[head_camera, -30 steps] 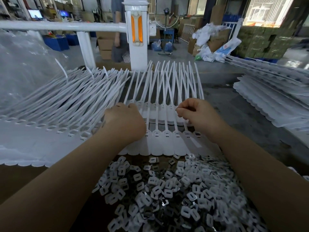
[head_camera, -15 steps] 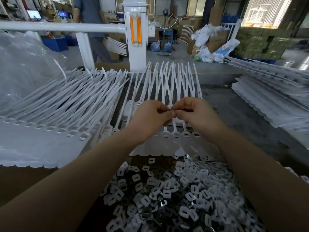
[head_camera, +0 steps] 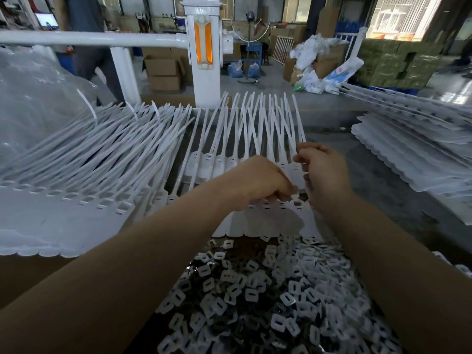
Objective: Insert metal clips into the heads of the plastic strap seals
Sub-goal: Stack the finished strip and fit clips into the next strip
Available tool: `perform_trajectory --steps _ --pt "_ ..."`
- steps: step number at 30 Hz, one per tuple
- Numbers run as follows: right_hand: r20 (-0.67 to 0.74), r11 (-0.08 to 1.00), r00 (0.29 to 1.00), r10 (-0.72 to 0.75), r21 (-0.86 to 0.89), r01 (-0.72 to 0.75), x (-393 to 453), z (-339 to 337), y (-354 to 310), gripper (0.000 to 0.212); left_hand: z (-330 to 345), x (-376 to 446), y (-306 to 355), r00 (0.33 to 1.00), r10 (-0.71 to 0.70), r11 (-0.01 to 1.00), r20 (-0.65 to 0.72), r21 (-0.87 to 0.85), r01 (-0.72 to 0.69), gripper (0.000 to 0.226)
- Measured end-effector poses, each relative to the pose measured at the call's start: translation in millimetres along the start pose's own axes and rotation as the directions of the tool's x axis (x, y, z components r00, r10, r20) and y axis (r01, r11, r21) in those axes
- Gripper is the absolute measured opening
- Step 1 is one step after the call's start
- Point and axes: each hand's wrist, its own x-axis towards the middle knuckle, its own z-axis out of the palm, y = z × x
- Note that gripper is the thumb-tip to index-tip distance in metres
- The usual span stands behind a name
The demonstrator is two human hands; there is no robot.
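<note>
I see both hands at frame centre: left hand [head_camera: 258, 182] curled over the seals [head_camera: 268, 218], right hand [head_camera: 324, 175] pinching one. Seals look light and flexible; I judge the stiff heads the best hold. Clips [head_camera: 255, 295]: small, slippery.

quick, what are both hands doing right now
left hand: fingers curled, pressing at a strap seal head; any clip hidden.
right hand: curled, contents cannot be told.

Strap seals [head_camera: 229, 139]: white plastic, matt, smooth; heads moulded with rectangular slots. Clips [head_camera: 255, 290], loose heap: thin metal, glossy, bright glare off flat faces, dark between them. Bag [head_camera: 33, 98] at left: clear plastic film, crinkled, shiny. Rail [head_camera: 89, 38]: white-painted, semi-gloss. Boxes [head_camera: 163, 72] behind: brown cardboard, matt.
</note>
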Motion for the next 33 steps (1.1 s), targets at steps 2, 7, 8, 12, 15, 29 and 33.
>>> perform_trajectory --steps 2,7,8,12,15,29,33 --pt "-0.018 0.997 0.998 0.054 0.056 -0.053 2 -1 -1 0.020 10 6 0 0.999 0.020 0.996 -0.031 0.090 -0.017 0.015" --pt "-0.012 0.996 0.998 0.068 0.058 -0.067 3 -1 -1 0.019 20 10 -1 0.998 0.005 0.993 -0.062 0.117 0.002 0.020" --pt "-0.006 0.996 0.998 0.066 0.060 -0.066 2 0 -1 0.019 21 11 -1 0.997 0.008 0.993 -0.070 0.121 0.000 0.022" --pt "0.010 0.996 0.998 0.064 0.062 -0.065 3 -1 0 0.018 24 12 0 0.996 0.004 0.986 -0.084 0.168 0.010 0.027" --pt "0.016 0.995 0.997 0.069 0.070 -0.070 3 -1 1 0.017 23 13 1 0.997 -0.017 0.984 -0.079 0.177 0.030 0.030" --pt "0.016 0.997 0.998 0.062 0.047 -0.063 3 -1 2 0.015 20 20 5 0.995 -0.097 0.980 -0.027 0.174 0.101 0.026" --pt "0.012 0.996 0.998 0.069 0.052 -0.069 3 -1 1 0.015 19 21 8 0.994 -0.111 0.971 -0.018 0.212 0.112 0.018"
